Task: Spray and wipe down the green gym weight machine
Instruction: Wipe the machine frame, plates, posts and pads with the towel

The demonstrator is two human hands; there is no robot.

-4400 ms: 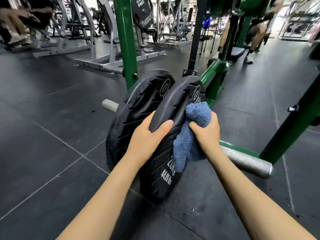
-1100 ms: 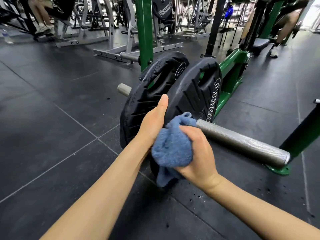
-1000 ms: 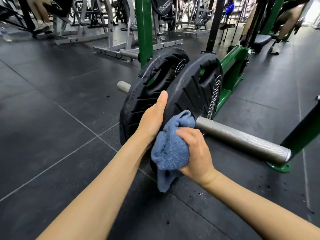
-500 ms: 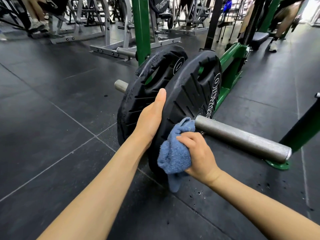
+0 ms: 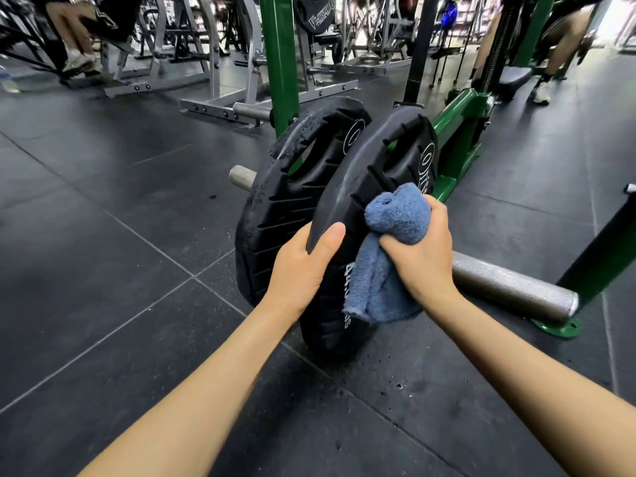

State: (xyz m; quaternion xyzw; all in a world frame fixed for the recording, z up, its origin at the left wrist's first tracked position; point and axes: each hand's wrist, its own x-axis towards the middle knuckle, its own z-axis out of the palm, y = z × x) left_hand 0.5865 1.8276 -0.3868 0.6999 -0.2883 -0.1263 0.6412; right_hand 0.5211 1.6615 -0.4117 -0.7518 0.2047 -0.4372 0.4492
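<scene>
Fluffy blue cloth [image 5: 395, 215], matt black rubbery plate [image 5: 378, 160], knurled metal sleeve [image 5: 509, 287].

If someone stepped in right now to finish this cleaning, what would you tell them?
Left hand grips the rim of the near plate, steadying it. Right hand holds the blue cloth bunched against that plate's face.
Done: the near plate looks mostly wiped.
Left: the far plate is beaded with droplets; the steel sleeve and green frame look untouched. No spray bottle is in view.
</scene>
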